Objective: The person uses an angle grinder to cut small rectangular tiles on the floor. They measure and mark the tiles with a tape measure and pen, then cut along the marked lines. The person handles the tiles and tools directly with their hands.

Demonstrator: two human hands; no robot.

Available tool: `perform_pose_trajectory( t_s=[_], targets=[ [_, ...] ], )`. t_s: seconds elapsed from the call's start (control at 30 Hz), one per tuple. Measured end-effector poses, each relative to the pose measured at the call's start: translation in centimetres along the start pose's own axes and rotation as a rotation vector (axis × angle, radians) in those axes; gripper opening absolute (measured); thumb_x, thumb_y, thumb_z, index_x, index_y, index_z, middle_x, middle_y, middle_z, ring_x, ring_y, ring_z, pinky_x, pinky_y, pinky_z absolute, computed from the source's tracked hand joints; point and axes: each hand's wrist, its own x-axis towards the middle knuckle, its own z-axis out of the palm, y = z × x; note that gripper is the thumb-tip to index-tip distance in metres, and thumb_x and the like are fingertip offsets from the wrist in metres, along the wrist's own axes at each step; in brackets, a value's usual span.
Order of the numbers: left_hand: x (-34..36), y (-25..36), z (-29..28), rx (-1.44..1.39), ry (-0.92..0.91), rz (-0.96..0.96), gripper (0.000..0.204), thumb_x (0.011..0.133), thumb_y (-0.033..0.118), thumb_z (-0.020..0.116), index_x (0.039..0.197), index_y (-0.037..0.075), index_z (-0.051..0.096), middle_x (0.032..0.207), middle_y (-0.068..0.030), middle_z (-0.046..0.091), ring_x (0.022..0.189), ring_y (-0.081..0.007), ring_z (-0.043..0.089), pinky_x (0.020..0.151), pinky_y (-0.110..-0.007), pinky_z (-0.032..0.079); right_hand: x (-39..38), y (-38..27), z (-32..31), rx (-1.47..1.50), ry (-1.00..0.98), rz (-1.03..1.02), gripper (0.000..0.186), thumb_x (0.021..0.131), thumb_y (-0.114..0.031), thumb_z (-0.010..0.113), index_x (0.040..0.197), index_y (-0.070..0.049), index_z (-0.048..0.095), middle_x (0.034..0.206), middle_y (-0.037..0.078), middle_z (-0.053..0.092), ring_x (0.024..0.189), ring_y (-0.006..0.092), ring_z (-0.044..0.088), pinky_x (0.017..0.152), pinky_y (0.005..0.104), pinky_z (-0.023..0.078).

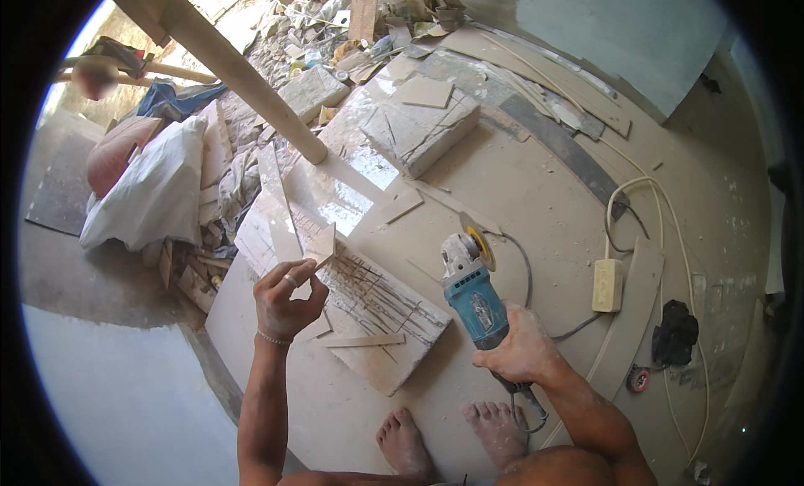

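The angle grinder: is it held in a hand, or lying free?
Held: the right hand is closed around the rear of the teal angle grinder.

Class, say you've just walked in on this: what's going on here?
A barefoot person holds a blue angle grinder in the right hand and a small flat piece in the left hand, over a pale block scored with dark lines. The grinder's disc is off to the block's right; whether it is spinning, I can't tell. A thin strip lies across the block.
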Motion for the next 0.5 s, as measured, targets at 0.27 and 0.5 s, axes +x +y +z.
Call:
perform_pose_trajectory(
  t_s=[0.27,0.5],
  targets=[
    [0.16,-0.08,0.24,-0.016,0.033,-0.01,0.027,0.074,-0.004,0.08,0.099,0.005,0.08,0.095,-0.0116,0.082,0.079,-0.0224,0.08,0.069,-0.032,0.065,-0.39,-0.93,-0.47,0.028,-0.002,-0.07,0.045,0.068,-0.019,0.087,0.102,0.002,0.067,0.087,0.016,0.072,0.082,0.0291,0.072,0.083,0.0399,0.06],
    [0.09,0.15,0.47,-0.018,0.028,-0.01,0.025,0.074,-0.004,0.08,0.097,0.006,0.081,0.094,-0.0114,0.081,0.08,-0.0228,0.08,0.07,-0.032,0.065,-0.45,-0.69,-0.21,-0.005,-0.043,-0.021,0.051,0.069,-0.022,0.085,0.109,0.004,0.068,0.093,0.023,0.075,0.092,0.0376,0.077,0.09,0.0436,0.06]
  ],
)
